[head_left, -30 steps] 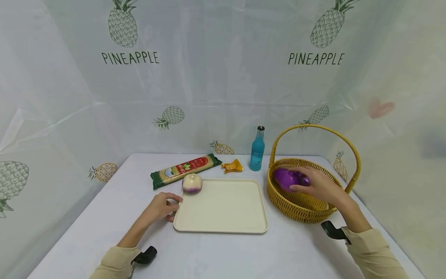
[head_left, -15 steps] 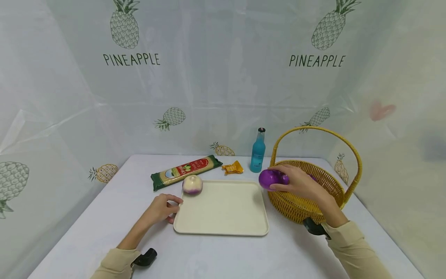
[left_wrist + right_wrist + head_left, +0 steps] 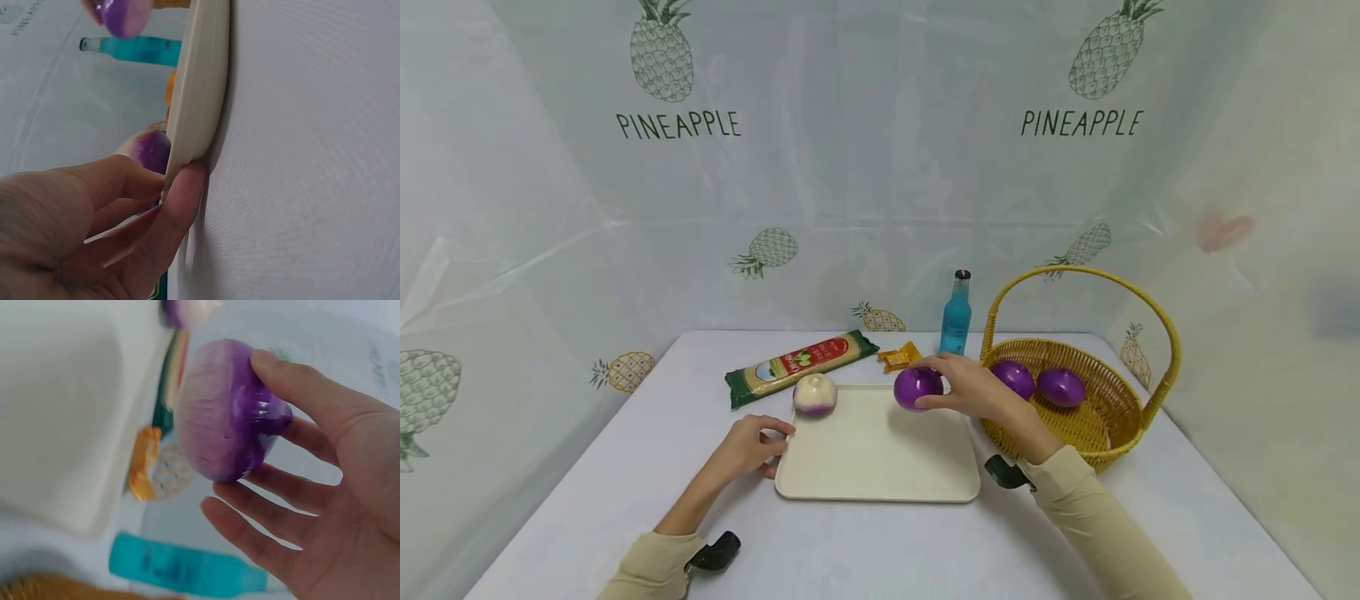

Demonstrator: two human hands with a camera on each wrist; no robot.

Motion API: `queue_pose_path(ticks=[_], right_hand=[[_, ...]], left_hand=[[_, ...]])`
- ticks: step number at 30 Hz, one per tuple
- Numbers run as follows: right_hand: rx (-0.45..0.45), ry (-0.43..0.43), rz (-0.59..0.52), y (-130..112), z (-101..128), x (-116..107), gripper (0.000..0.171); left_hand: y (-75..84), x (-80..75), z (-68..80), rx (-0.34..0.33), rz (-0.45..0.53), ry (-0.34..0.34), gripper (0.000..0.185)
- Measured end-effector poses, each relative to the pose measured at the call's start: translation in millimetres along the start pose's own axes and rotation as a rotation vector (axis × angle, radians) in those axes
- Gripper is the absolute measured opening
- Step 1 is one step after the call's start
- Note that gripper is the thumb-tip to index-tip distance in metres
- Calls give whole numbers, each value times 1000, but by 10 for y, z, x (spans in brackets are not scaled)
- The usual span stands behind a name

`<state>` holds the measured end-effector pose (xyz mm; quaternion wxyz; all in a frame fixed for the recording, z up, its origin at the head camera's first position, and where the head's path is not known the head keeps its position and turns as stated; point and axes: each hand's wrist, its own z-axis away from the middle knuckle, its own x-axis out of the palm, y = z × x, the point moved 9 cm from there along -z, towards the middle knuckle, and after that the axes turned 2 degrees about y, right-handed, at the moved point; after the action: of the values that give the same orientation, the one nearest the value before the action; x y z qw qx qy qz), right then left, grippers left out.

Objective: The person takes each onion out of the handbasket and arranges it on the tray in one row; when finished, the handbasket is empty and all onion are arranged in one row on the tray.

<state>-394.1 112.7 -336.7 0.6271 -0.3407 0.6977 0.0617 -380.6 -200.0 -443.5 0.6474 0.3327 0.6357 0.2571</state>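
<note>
Bare tray [image 3: 880,467] centre, onion [image 3: 814,395] cornerward

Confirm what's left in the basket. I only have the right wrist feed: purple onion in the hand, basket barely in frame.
Observer: Two purple onions lie in the wicker basket, per head view.
Operator: Anything on the tray?
Observer: One pale onion sits at the tray's far left corner.
Operator: Left hand?
Observer: The left hand grips the tray's left rim; the left wrist view shows its thumb under the edge.
</note>
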Motion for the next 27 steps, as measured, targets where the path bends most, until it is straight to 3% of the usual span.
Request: queue_pose_path(ticks=[15,27], right_hand=[[-44,-46,-69,-242,-609,589,56],[-9,-26,-133,-224,-752,832,57]], left_hand=[[-1,-18,18,-9,11,7,25],[17,-6,32,2,28,5,26]])
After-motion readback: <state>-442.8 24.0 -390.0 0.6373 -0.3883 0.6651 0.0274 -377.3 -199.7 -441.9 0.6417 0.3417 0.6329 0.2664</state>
